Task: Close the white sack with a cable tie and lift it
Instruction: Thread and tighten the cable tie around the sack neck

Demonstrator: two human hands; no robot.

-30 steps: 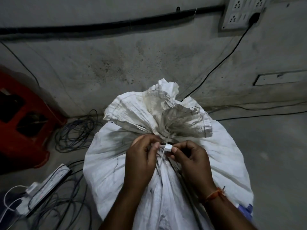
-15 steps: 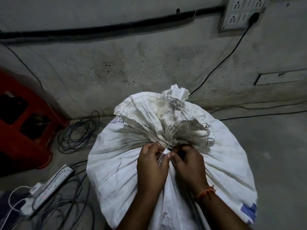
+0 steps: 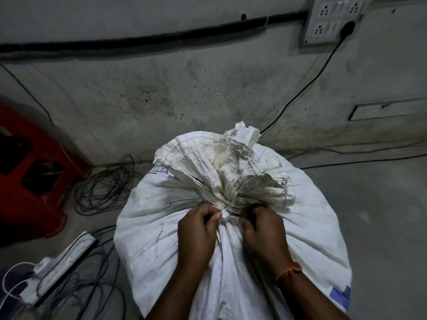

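Here the white sack [image 3: 161, 239] stands full on the grey floor [image 3: 381, 215] close to the wall [image 3: 208, 88], its mouth gathered into a crumpled ruff above a tight neck. The cable tie [image 3: 225, 214] circles that neck; only its small white head and a short run of strap show, the rest being lost in the folds and behind the knuckles. The left hand [image 3: 198, 234] is curled shut just left of the tie head, thumb tip touching it, and whether the fingers pinch the strap's tail or only cloth cannot be made out. The right hand [image 3: 263, 232] is fisted just right of the head, gripping the bunched neck, its fingertips hidden underneath. An orange thread band [image 3: 290, 271] sits on the right wrist. Both forearms run off the lower edge. To the left, a red plastic stool [image 3: 30, 172] is partly cut off, with a coil of dark cable [image 3: 106, 185] beside it and a power strip [image 3: 67, 262] showing a red light. A wall socket panel [image 3: 332, 18] carries one black plug.
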